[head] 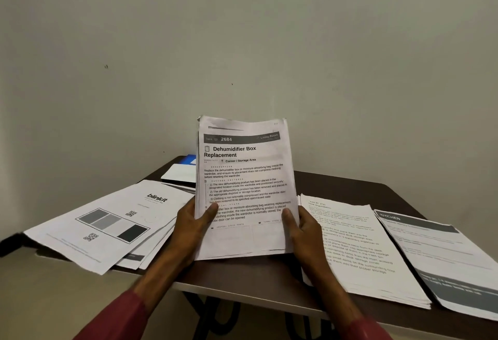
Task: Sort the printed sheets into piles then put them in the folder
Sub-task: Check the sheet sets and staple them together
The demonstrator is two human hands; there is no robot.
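Observation:
I hold a stack of printed sheets (244,178) upright above the middle of the dark table (242,280); its top page is headed "Dehumidifier Box Replacement". My left hand (192,228) grips the stack's lower left edge, thumb on the front. My right hand (300,228) grips the lower right edge the same way. A pile topped by a "blinkit" page (107,225) lies on the left. A pile of text pages (355,248) lies on the right, and a pile with a "KITCHEN" header (442,256) lies at the far right. A blue and white folder (183,170) lies at the back left, partly hidden by the held stack.
The table stands against a plain wall (242,43). The left pile and the far right pile overhang the table's edges. Dark table legs (213,310) show below the front edge, between my red sleeves.

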